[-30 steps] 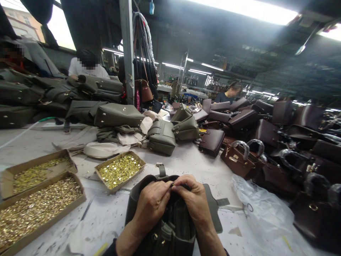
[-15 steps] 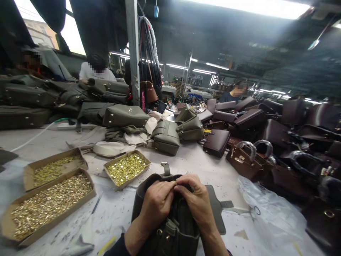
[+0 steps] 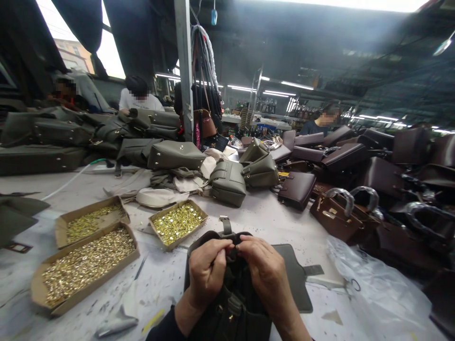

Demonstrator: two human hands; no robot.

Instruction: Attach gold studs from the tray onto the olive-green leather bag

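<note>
A dark olive handbag stands in front of me with its top open and its flap spread out to the right. A short strap with a buckle sticks up from the far rim. Over the bag's opening, my left hand pinches with thumb and forefinger. Facing it, my right hand is also closed in a pinch, its fingertips a small gap from the left ones. Whatever lies between the fingers is too small or hidden to make out.
Cardboard trays of small gold metal fittings, brass-coloured pieces and shiny studs sit on the left. Olive bags lie ahead; brown bags are heaped right, beside clear plastic. Several people work beyond.
My fingertips, touching before, are now slightly apart, and my right hand has turned more back-up. The whole view has shifted, so things appear further right. An olive piece shows at the left edge.
</note>
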